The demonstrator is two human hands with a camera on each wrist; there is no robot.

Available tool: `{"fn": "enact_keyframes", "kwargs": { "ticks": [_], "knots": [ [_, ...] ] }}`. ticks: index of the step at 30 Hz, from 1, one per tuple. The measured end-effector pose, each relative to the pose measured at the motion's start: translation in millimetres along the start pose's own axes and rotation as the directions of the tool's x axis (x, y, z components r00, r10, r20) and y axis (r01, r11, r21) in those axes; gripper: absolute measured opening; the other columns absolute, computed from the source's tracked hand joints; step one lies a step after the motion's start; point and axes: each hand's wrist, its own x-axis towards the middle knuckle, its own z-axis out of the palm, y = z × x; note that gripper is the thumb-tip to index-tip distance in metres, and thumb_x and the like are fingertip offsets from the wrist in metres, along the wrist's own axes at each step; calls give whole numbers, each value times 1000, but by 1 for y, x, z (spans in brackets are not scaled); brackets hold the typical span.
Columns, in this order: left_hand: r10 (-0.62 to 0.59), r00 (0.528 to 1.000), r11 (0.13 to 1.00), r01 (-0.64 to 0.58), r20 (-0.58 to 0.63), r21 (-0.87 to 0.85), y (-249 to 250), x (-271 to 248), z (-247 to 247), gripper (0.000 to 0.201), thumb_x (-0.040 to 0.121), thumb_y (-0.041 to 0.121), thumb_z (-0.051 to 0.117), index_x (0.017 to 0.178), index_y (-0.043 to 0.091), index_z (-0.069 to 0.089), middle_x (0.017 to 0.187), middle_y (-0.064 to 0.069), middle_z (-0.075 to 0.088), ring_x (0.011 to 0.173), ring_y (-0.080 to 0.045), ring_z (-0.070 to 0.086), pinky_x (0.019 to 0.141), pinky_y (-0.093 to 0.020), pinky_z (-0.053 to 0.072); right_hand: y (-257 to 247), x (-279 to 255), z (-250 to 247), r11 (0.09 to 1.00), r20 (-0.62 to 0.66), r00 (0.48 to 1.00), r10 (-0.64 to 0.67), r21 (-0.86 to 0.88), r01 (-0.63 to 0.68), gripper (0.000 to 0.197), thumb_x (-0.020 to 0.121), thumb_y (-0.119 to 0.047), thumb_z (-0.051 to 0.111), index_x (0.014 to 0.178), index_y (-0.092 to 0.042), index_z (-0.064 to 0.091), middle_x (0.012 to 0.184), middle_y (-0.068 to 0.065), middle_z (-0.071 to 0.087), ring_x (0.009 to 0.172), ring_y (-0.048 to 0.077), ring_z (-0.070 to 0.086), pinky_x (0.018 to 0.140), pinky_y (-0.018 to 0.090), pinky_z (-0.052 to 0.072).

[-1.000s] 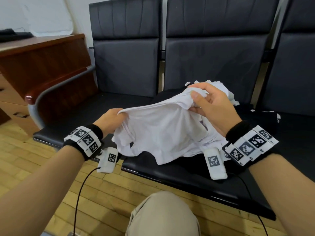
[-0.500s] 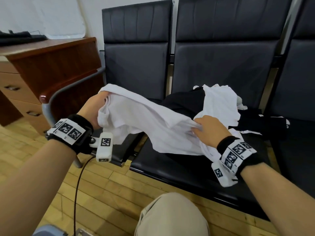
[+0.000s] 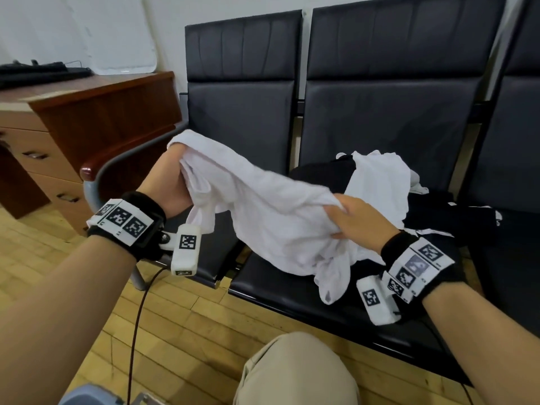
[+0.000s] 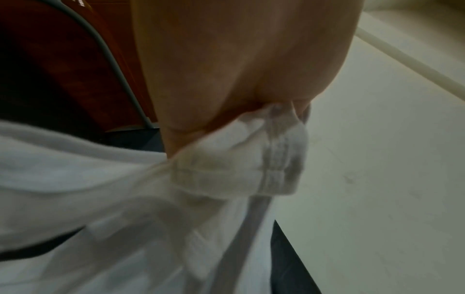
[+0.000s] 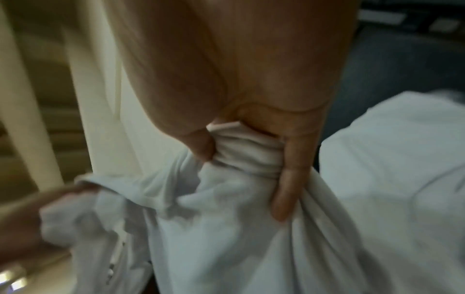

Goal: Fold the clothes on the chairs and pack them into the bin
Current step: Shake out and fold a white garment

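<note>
A tan-trousered knee (image 3: 295, 372) sits nearest, before the black padded chairs (image 3: 292, 293). Above the seat, the left hand (image 3: 166, 182) and right hand (image 3: 359, 220) each clutch a bunched edge of a soft, wrinkled white shirt (image 3: 263, 217) stretched between them. Only the left wrist view shows the stitched hem (image 4: 271, 159) pinched in that grip; the right wrist view shows fingers (image 5: 289, 179) curled round gathered folds. Farther back on the seat lies a heap of black and white clothes (image 3: 377, 182).
</note>
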Motion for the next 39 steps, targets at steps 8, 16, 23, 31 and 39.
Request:
{"fn": "enact_keyframes", "kwargs": {
  "ticks": [8, 16, 23, 31, 39],
  "knots": [
    [-29, 995, 920, -9, 91, 391, -1, 20, 25, 13, 100, 17, 63, 105, 6, 68, 107, -13, 70, 101, -29, 67, 91, -39, 54, 30, 1, -33, 921, -178, 960, 215, -290, -260, 19, 102, -26, 45, 108, -11, 54, 106, 9, 63, 100, 30, 58, 76, 35, 43],
    [-326, 856, 913, 175, 402, 368, -23, 26, 76, 25, 102, 21, 59, 115, 4, 72, 124, -19, 70, 120, -34, 67, 110, -48, 49, -30, -29, -12, 882, -172, 871, -461, -196, 428, 49, 91, -23, 69, 136, -30, 49, 126, -6, 49, 120, 11, 48, 101, 24, 45],
    [-387, 785, 911, 245, 484, 331, -34, 18, 105, 51, 106, 24, 47, 146, -7, 45, 127, -19, 58, 115, -29, 57, 94, -36, 53, -25, -27, 1, 741, -69, 786, -615, -390, 546, 32, 88, -38, 79, 116, -27, 69, 117, -7, 48, 103, 14, 45, 92, 15, 35],
    [-421, 734, 906, 322, 532, 273, -44, 18, 93, 63, 105, 51, 48, 153, 11, 46, 150, -21, 54, 131, -38, 59, 100, -50, 56, -31, -22, -8, 845, -262, 804, -534, -182, 502, 12, 96, -42, 62, 91, -33, 69, 109, -9, 56, 104, 15, 57, 88, 25, 49],
    [-527, 657, 726, 19, 539, 687, -74, 1, 68, 75, 77, 53, 81, 141, 31, 51, 128, -7, 72, 124, -24, 66, 110, -49, 50, -46, -26, -25, 936, -339, 916, -215, 195, 292, 45, 108, -23, 51, 63, -25, 52, 52, -19, 43, 52, 1, 41, 57, 15, 33]
  ]
}}
